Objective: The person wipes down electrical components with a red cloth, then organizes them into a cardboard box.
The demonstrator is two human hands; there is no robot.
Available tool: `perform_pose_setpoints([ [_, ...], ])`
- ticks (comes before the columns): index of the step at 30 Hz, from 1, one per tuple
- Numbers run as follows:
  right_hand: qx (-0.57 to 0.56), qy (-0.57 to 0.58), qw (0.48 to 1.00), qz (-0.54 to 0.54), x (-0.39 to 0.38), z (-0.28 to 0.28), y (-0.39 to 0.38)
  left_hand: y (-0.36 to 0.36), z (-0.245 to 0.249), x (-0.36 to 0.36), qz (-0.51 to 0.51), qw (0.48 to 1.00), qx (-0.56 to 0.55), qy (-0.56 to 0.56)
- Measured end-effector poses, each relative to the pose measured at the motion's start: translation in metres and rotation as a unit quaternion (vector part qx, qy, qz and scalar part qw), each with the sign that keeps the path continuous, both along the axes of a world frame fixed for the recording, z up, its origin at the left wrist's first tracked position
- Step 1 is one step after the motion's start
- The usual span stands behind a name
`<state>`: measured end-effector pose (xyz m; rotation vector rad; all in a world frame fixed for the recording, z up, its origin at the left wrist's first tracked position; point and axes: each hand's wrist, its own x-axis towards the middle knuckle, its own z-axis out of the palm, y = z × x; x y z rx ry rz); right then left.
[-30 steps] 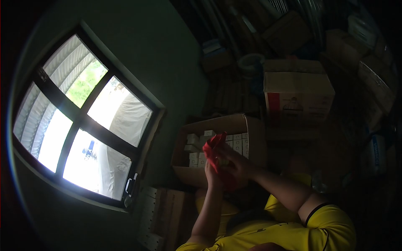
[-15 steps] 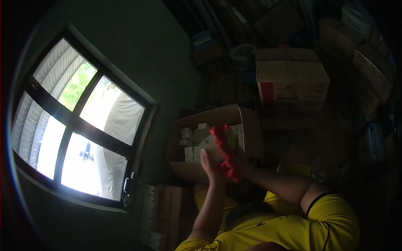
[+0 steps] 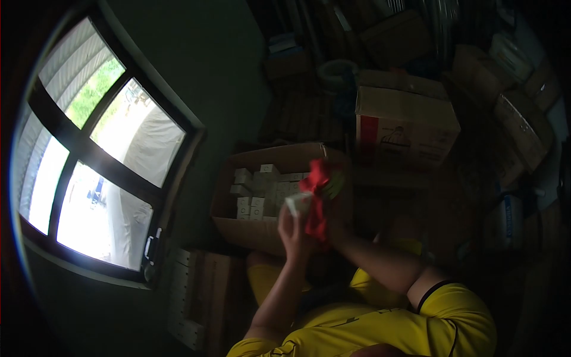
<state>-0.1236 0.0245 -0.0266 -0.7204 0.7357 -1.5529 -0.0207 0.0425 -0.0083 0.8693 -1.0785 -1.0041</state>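
Observation:
My left hand (image 3: pixel 291 231) is closed around a small white box (image 3: pixel 299 204), its fingers along the box's near side. A red cloth (image 3: pixel 318 199) hangs against the box's right side, bunched up in my right hand (image 3: pixel 335 231). Most of the right hand's fingers are hidden by the cloth, and the picture is dark and a little blurred there. A yellow-green patch (image 3: pixel 334 185) shows beside the cloth; I cannot make out what it is. Both hands are over the near right part of an open cardboard carton (image 3: pixel 256 233), where several white boxes (image 3: pixel 250 207) stand in stacks.
A larger cardboard box (image 3: pixel 407 122) with a red stripe stands behind on the right. More cartons (image 3: pixel 523 128) are piled at the far right. To the left is a bright window (image 3: pixel 107 143). Another carton (image 3: pixel 205 291) with white boxes alongside sits at my left, by my knees.
The white box has turned in my left hand and now sits more upright. The red cloth has shifted and bunched around its right side. The whole view has swung slightly right.

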Motion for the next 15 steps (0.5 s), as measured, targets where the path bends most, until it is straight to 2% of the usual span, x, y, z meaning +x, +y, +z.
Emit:
perform_pose_setpoints([
  [1, 0.010, 0.075, 0.996, 0.049, 0.006, -0.001, 0.010, -0.001, 0.014, 0.001, 0.039, 0.999, 0.007, 0.029],
  [3, -0.065, 0.117, 0.991, 0.015, 0.029, -0.015, 0.012, -0.019, 0.015, 0.018, 0.053, 0.999, -0.005, -0.011],
  [6, -0.029, 0.117, 0.992, 0.027, 0.006, 0.005, 0.002, -0.019, 0.022, 0.011, -0.087, 0.994, 0.064, 0.005],
  [9, -0.005, 0.085, 0.994, 0.069, -0.033, 0.025, -0.028, -0.017, 0.009, 0.011, -0.119, 0.983, 0.064, -0.126],
  [10, 0.010, 0.113, 0.988, 0.105, -0.041, 0.022, -0.036, -0.018, 0.004, 0.013, -0.114, 0.981, 0.087, -0.128],
  [13, -0.119, 0.257, 0.940, 0.188, -0.038, 0.015, -0.036, -0.026, 0.024, 0.042, -0.153, 0.956, 0.213, -0.130],
  [14, -0.127, 0.248, 0.938, 0.207, -0.032, 0.021, -0.029, -0.024, 0.032, 0.046, -0.146, 0.971, 0.171, -0.079],
  [15, -0.131, 0.240, 0.942, 0.196, -0.026, 0.026, -0.023, -0.027, 0.033, 0.058, -0.148, 0.959, 0.235, -0.064],
])
